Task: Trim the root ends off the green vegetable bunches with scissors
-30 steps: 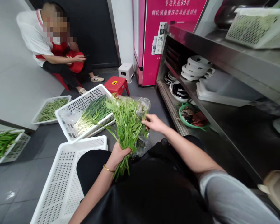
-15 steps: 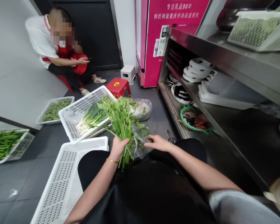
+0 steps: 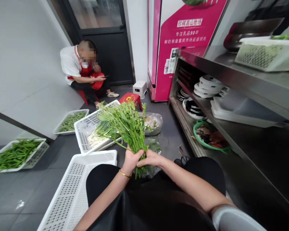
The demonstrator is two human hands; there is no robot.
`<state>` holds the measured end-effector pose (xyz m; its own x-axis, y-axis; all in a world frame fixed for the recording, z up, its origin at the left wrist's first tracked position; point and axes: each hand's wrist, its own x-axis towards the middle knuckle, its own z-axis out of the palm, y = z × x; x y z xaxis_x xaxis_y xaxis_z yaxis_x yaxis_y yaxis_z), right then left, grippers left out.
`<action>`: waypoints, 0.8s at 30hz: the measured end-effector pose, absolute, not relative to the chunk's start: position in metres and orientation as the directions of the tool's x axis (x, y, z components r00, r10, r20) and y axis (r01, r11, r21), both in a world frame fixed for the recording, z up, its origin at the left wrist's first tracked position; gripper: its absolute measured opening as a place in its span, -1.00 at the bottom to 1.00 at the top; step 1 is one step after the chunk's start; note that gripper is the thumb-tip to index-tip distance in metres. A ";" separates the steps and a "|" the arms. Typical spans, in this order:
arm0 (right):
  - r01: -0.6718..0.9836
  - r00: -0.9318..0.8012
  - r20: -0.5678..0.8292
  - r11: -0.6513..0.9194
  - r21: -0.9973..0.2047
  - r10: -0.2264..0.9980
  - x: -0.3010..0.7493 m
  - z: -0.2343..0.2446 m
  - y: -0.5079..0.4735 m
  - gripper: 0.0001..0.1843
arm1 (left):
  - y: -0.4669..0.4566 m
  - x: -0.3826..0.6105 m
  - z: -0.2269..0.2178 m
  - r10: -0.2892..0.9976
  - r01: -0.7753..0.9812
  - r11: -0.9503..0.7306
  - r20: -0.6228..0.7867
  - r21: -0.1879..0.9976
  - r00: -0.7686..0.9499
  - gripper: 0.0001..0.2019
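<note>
A bunch of long-stemmed leafy greens (image 3: 127, 126) stands tilted in front of my lap, its leafy tops pointing away from me. My left hand (image 3: 132, 161) is wrapped round the lower stems. From the other side my right hand (image 3: 151, 158) closes on the same stems, its thumb meeting the left one. Cut stem ends poke out below both hands. Just behind my right hand lies a clear plastic bag (image 3: 155, 146) with dark green leaves in it, partly hidden by hands and greens. A white perforated basket (image 3: 73, 179) sits by my left knee.
Beyond is a white basket (image 3: 83, 128) of spring onions and a bagged bowl (image 3: 156, 123). Baskets of green beans (image 3: 73, 122) and green peppers (image 3: 16, 154) stand left. A seated person (image 3: 83, 70) holds a phone. Steel shelving (image 3: 207, 67) runs along the right.
My right hand has left the plastic bag and moved left onto the stems beside my left hand. The view has tilted up, showing more of the door and fridge.
</note>
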<state>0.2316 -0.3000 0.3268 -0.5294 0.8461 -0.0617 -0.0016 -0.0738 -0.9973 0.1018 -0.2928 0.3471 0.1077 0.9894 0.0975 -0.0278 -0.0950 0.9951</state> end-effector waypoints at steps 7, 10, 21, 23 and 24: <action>-0.069 -0.398 0.095 0.073 -0.995 0.913 0.233 0.316 -0.303 -0.61 | -0.300 0.087 0.381 0.842 0.344 -0.391 0.180 0.854 0.509 -0.52; -0.105 -0.355 0.138 0.107 -0.989 0.924 0.242 0.325 -0.302 -0.70 | -0.299 0.089 0.397 0.825 0.434 -0.421 0.137 0.796 0.549 -0.55; -0.268 -0.574 0.000 -0.188 -0.945 0.819 0.234 0.326 -0.324 -0.85 | -0.287 0.084 0.395 0.895 0.208 -0.156 0.048 0.966 0.444 -0.71; -0.251 -0.509 -0.018 -0.169 -0.953 0.861 0.231 0.326 -0.325 -0.85 | -0.288 0.081 0.395 0.898 0.183 -0.118 0.026 0.976 0.440 -0.76; -0.252 -0.484 -0.020 -0.162 -0.954 0.875 0.231 0.326 -0.325 -0.84 | -0.289 0.079 0.396 0.888 0.152 -0.093 0.013 0.984 0.459 -0.75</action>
<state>0.2308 -0.3252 0.3263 -0.4843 0.8747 -0.0204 -0.2517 -0.1617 -0.9542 0.0791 -0.2885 0.3960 0.4593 0.8882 0.0126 0.1522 -0.0927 0.9840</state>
